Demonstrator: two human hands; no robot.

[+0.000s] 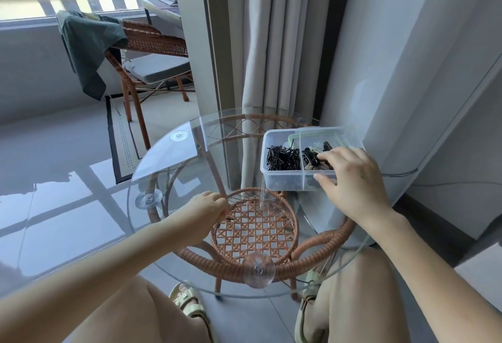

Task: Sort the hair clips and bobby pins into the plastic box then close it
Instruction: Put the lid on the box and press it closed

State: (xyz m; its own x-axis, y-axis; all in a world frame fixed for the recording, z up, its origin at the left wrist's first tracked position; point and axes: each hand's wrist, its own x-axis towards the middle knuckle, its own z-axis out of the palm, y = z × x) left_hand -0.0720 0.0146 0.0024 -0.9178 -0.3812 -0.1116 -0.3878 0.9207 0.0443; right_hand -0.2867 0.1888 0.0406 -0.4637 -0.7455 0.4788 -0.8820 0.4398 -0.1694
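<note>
Your left hand (210,208) pinches a bobby pin (231,219) on the glass bench (168,157). At two o'clock from it sits the open plastic box (282,183). Your right hand (353,179) rests loose, straight fingers on the hair clips (312,156) inside. A curtain (271,43) hangs at twelve.

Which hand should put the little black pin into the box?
Left, probably. The left hand pinches the bobby pin, and the plastic box's pin-filled compartment is on the side nearer it. The right hand is reaching over the hair clips in the other compartment.
</note>
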